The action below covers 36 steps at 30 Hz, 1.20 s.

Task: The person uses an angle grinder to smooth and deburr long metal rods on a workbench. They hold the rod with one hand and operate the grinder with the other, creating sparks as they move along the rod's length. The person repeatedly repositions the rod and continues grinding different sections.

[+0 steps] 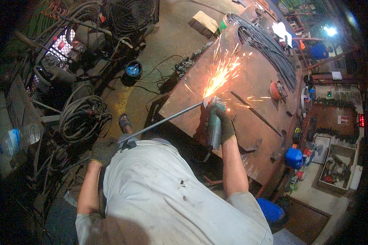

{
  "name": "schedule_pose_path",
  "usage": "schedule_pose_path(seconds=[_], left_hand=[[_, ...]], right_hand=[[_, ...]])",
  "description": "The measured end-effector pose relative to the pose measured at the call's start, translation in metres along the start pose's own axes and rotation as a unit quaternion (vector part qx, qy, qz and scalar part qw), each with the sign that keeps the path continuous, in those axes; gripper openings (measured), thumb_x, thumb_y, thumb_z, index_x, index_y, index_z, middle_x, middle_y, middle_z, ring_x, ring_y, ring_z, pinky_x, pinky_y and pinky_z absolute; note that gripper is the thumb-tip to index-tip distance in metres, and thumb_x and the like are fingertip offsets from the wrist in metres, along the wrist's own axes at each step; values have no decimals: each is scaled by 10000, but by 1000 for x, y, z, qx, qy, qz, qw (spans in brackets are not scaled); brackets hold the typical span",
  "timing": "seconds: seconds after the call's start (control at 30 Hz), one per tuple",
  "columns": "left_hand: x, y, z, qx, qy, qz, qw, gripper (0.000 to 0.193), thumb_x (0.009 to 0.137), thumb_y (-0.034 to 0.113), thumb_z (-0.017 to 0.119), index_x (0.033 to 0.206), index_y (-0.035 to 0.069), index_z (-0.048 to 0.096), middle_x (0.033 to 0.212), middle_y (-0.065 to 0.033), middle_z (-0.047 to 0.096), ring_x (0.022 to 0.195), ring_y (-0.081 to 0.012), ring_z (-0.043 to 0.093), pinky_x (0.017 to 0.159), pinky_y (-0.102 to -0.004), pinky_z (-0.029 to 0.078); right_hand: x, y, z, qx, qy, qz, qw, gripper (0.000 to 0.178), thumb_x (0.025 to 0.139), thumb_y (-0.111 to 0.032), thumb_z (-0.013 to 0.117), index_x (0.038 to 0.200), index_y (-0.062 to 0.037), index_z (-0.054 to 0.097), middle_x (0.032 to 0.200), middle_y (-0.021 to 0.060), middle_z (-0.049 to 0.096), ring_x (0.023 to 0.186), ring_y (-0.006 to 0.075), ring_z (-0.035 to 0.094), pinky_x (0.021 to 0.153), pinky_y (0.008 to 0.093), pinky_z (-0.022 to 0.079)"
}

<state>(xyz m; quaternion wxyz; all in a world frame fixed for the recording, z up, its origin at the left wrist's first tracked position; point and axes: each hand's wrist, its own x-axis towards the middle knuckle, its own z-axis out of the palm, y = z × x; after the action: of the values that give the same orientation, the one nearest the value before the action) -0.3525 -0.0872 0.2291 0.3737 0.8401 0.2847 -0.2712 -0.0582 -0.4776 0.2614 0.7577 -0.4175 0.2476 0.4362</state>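
My right hand (226,123), in a dark work glove, is wrapped round the body of a green-grey angle grinder (214,130). The grinder's disc end meets the tip of a long metal rod (164,121) above the table's near left part. Bright orange sparks (224,71) fan out from there toward the far side. Down at my left hip, my gloved left hand (103,152) is closed round the rod's lower stretch, its fingers partly in shadow. The rod slants up from that hand past my waist to the grinder.
A rusty steel table (249,110) carries a loose bar (255,113), a bundle of rods (270,51) and a red-orange round tool (277,90). Coiled cable (84,116) hangs at left. A dark bucket (133,72) and trailing cords lie on the floor, near a large fan (131,14).
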Motion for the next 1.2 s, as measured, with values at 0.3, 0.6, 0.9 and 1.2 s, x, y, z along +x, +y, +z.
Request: schedule_pose_path(seconds=[0.3,0.6,0.9,1.2], left_hand=[[13,-1,5,17,-58,-13,998,550,966,571,535,1130,98,764,1136,-228,737,1007,-398,711,881,-486,538],[71,-75,34,-117,123,181,969,346,994,379,656,1208,118,729,1168,-122,748,1041,-350,698,935,-464,545],[165,73,-110,20,169,184,968,364,1095,313,484,1242,39,672,1161,-222,713,1032,-357,697,920,-441,524],[256,134,-68,-59,211,330,918,227,1056,196,553,1196,21,591,1094,-239,692,992,-365,679,846,-470,516]], right_hand=[[2,-1,12,-122,13,-142,982,584,800,-500,760,1222,-115,636,948,71,683,724,213,647,641,348,564],[-68,-16,-26,-9,-13,-236,972,455,959,-427,681,1283,-113,622,1024,82,699,908,265,680,843,416,579],[-96,-4,-64,55,13,-306,950,471,958,-324,720,1324,-56,595,1085,143,707,1025,309,684,1018,495,540],[-70,60,-145,229,-64,-195,951,470,970,-322,683,1310,-13,580,1067,196,711,833,335,711,740,464,622]])
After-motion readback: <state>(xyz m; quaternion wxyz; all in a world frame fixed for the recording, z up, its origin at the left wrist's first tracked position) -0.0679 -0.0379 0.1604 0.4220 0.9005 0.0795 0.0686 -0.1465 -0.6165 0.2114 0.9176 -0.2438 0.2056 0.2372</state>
